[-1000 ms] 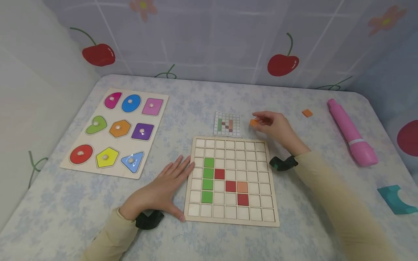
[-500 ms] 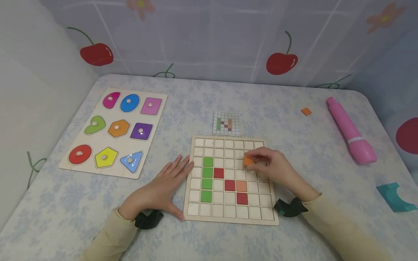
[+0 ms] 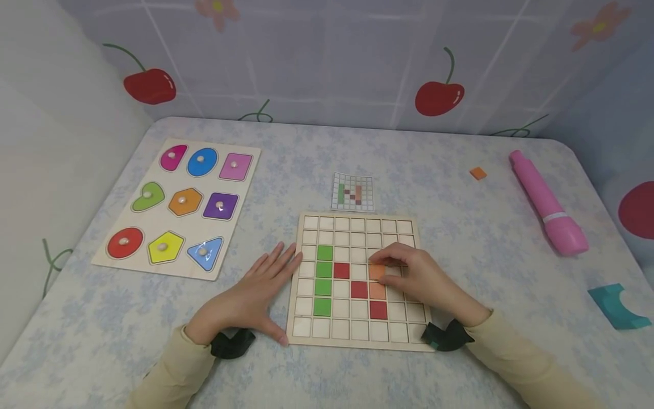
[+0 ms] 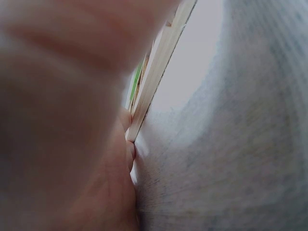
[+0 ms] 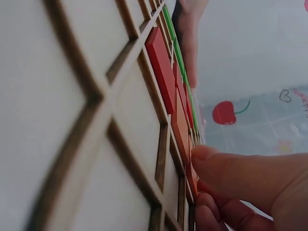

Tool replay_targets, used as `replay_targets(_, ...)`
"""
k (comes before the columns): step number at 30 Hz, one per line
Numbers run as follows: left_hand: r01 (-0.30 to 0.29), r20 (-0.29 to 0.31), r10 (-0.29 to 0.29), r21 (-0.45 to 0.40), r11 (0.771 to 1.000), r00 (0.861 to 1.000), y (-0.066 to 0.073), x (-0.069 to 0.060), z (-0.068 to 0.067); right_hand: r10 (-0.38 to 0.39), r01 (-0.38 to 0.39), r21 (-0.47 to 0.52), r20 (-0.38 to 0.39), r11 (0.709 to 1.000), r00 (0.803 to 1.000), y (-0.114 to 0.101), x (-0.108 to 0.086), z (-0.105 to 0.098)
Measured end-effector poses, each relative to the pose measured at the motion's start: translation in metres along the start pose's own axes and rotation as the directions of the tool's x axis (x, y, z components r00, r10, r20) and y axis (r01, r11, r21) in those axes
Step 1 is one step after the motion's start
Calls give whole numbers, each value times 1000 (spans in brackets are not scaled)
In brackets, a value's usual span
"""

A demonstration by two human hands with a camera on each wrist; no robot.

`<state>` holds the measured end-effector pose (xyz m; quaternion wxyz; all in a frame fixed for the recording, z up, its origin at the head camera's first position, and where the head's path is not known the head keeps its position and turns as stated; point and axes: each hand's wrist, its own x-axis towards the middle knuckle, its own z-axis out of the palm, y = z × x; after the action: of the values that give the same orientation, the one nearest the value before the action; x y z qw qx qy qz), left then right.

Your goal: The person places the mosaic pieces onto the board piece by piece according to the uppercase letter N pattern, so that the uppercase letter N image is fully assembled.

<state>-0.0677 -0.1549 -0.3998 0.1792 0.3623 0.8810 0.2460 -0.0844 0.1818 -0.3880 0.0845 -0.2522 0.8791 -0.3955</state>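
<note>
In the head view my right hand [image 3: 426, 278] pinches an orange square tile [image 3: 376, 272] between thumb and fingers, at a cell of the wooden grid board [image 3: 357, 344]. Directly below it sits another orange tile [image 3: 377, 291], set in its cell. A column of green tiles [image 3: 323, 287] and a diagonal of red tiles [image 3: 378, 310] fill other cells. My left hand [image 3: 247, 301] lies with fingers extended against the board's left edge. The right wrist view has the thumb [image 5: 231, 168] close to the board; fingers partly hide the held tile.
Behind the board lies a small printed pattern card [image 3: 352, 192]. One loose orange tile [image 3: 478, 173] is at the back right, near a pink flashlight-shaped object [image 3: 549, 204]. A teal arched block [image 3: 615, 307] lies far right; a knobbed shape puzzle [image 3: 174, 261] is on the left.
My right hand has carried the orange tile from beside the card down over the board to the cell above the other orange tile. The left hand keeps its place.
</note>
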Motion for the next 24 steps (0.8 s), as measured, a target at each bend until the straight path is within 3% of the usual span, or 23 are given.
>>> replay_targets(5, 10, 1, -10, 2, 1000, 1000, 0, 1, 0, -43, 42, -34, -21, 999, 999, -1, 1, 2)
replay_targets(11, 3, -5, -3, -4, 1000, 1000, 0, 0, -1, 23, -19, 72, -44, 997, 999, 2, 4, -9)
replay_targets(13, -5, -9, 5, -11, 1000, 1000, 0, 0, -2, 61, -51, 102, -101, 993, 993, 7, 9, -20)
replay_targets(15, -10, -12, 10, -17, 1000, 1000, 1, 0, -2, 119, -94, 128, -199, 987, 973, 17, 15, -37)
replay_targets(17, -3, -3, 3, -14, 1000, 1000, 1, 0, -2, 174, -133, 145, -321, 980, 931, 38, 20, -56)
replay_targets(18, 1, 2, -1, -13, 1000, 1000, 1, 0, -2, 219, -168, 161, -383, 972, 897, 47, 23, -66)
replay_targets(22, 6, 16, -6, -7, 1000, 1000, 1, 0, -2, 412, -322, 258, -542, 911, 732, 84, 26, -102)
replay_targets(24, 5, 18, -5, -5, 1000, 1000, 1, 0, -2, 517, -405, 322, -564, 856, 644, 96, 28, -116)
